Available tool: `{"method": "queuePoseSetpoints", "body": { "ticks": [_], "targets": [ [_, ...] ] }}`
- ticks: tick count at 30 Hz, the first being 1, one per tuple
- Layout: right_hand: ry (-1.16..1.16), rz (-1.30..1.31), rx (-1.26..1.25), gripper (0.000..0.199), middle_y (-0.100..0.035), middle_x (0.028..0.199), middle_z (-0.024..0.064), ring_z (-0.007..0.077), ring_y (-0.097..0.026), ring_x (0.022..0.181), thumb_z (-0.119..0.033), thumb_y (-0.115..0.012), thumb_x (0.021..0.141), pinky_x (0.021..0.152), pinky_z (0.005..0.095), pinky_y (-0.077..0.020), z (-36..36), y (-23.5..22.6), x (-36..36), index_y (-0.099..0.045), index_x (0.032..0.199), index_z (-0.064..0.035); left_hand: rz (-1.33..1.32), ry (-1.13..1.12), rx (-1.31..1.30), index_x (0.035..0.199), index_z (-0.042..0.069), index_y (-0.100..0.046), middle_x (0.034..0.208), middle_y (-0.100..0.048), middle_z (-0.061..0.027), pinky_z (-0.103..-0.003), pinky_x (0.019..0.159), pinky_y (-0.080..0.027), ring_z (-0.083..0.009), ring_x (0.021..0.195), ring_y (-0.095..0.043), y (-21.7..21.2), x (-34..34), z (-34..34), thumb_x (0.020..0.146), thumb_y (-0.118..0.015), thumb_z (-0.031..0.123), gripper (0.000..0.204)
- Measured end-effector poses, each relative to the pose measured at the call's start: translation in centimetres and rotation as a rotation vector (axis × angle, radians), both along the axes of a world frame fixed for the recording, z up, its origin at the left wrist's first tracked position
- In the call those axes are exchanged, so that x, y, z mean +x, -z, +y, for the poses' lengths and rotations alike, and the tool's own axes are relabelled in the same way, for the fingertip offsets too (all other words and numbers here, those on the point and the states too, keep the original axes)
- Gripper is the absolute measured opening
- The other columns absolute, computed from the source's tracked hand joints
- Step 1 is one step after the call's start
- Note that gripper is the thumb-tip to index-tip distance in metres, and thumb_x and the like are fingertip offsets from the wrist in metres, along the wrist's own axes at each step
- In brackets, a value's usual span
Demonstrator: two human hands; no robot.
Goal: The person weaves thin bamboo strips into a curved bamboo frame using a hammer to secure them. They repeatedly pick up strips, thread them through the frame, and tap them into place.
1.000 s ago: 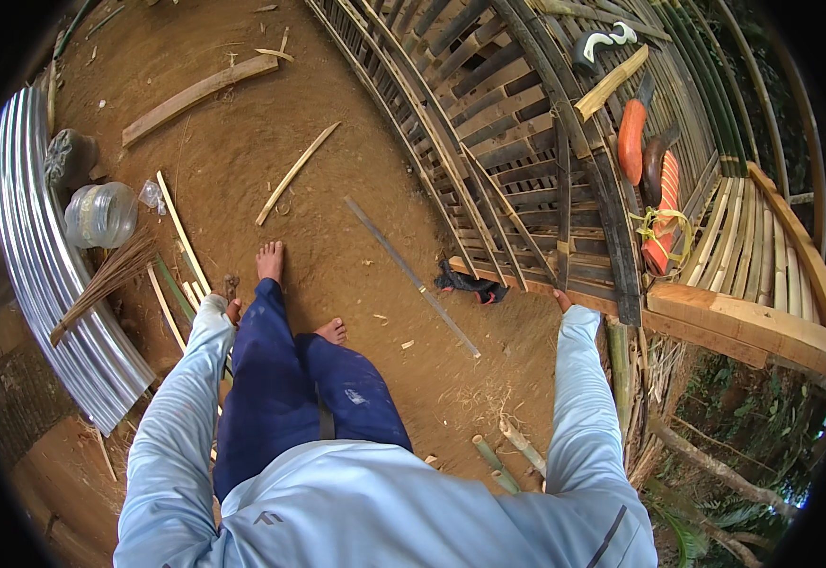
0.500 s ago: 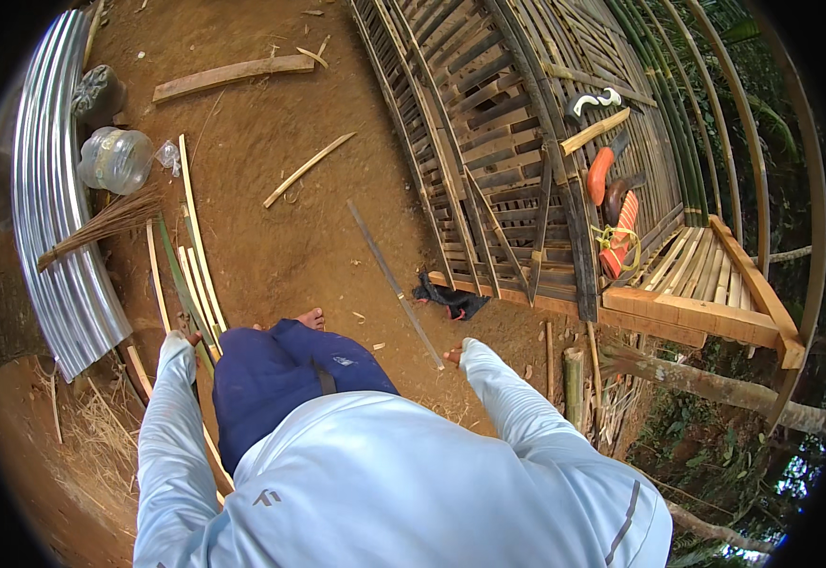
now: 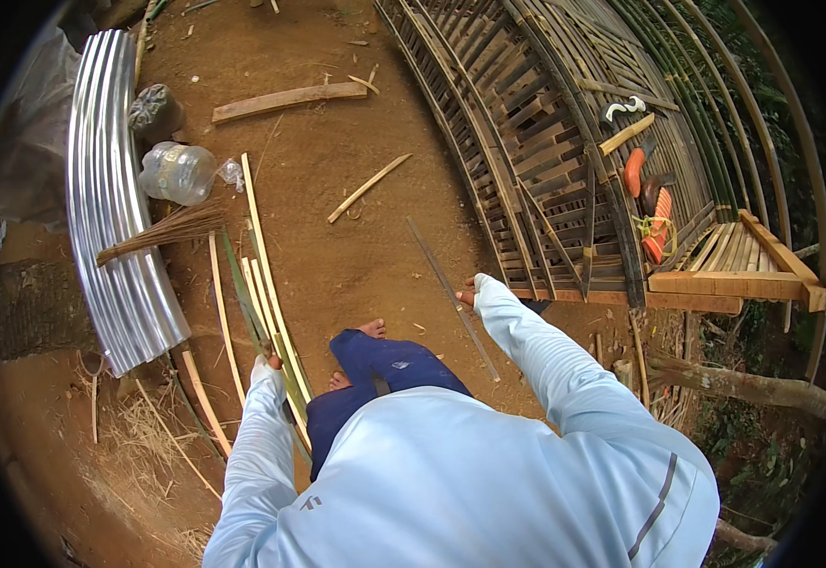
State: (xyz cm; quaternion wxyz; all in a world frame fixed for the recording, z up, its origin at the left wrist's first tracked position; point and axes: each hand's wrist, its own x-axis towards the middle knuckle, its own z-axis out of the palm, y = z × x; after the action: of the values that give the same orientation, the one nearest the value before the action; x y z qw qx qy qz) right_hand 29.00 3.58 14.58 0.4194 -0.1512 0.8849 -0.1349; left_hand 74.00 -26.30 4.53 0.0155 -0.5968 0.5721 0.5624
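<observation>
On dirt ground: right hand [image 3: 467,292] fingers touching thin strip [image 3: 451,293]; left hand [image 3: 268,363] gripping bamboo strips [image 3: 266,293].

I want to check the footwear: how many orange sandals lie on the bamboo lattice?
2. One orange sandal lies higher on the bamboo lattice; the other lies just below it, near the wooden planks. None seems hidden.

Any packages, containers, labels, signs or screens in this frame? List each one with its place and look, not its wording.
Clear plastic bottle: lying on its side on the dirt at upper left, beside the corrugated metal sheet; rounded, see-through, no label that I can make out.
Knotted plastic bag: just above the bottle, by the sheet's upper end; grey, crumpled.
No signs or screens in view.
</observation>
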Motion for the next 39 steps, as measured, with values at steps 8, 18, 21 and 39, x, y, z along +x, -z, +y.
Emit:
{"method": "queuePoseSetpoints", "body": {
  "ticks": [8, 18, 21, 39],
  "targets": [
    [-0.177, -0.305, -0.369, 0.051, -0.067, 0.105, 0.0188, 0.0268, -0.065, 0.094, -0.027, -0.076, 0.080, 0.084, 0.0359, -0.0503, -7.6, -2.4, 16.0, -0.057, 0.117, 0.0021, 0.843, -0.363, 0.812, 0.101, 0.011, -0.047, 0.073, -0.042, -0.0040, -0.029, 0.048, -0.033, -0.0137, 0.055, -0.037, -19.3, -6.8, -1.2, 0.074, -0.049, 0.005, 0.028],
    [-0.229, -0.189, -1.007, 0.033, -0.065, 0.082, 0.0080, 0.0131, -0.062, 0.078, -0.016, -0.068, 0.089, 0.073, 0.0290, -0.0505, -16.1, -26.8, 28.6, -0.055, 0.110, 0.0063, 1.111, -0.079, 0.798, 0.108, 0.004, -0.050, 0.084, -0.047, -0.0052, -0.026, 0.054, -0.036, -0.0123, 0.063, -0.041, -31.1, -0.9, 3.6, 0.075, -0.048, 0.010, 0.033],
    [-0.158, -0.257, -0.871, 0.029, -0.065, 0.078, 0.0075, 0.0118, -0.061, 0.073, -0.014, -0.066, 0.090, 0.069, 0.0276, -0.0501, -16.7, -29.2, 30.5, -0.057, 0.108, 0.0062, 1.106, -0.086, 0.708, 0.108, 0.006, -0.048, 0.083, -0.047, -0.0047, -0.026, 0.054, -0.036, -0.0121, 0.064, -0.042, -31.6, 0.9, 5.1, 0.075, -0.048, 0.011, 0.033],
    [-0.643, 0.014, -0.685, 0.014, -0.067, 0.079, 0.0111, 0.0212, -0.064, 0.075, -0.015, -0.070, 0.086, 0.068, 0.0321, -0.0489, -14.9, -33.1, 38.1, -0.068, 0.095, -0.0039, 0.781, -0.150, 0.150, 0.103, 0.007, -0.046, 0.076, -0.049, -0.0030, -0.028, 0.053, -0.037, -0.0123, 0.061, -0.045, -36.1, 8.4, 10.5, 0.079, -0.055, 0.017, 0.028]
  ]
}}
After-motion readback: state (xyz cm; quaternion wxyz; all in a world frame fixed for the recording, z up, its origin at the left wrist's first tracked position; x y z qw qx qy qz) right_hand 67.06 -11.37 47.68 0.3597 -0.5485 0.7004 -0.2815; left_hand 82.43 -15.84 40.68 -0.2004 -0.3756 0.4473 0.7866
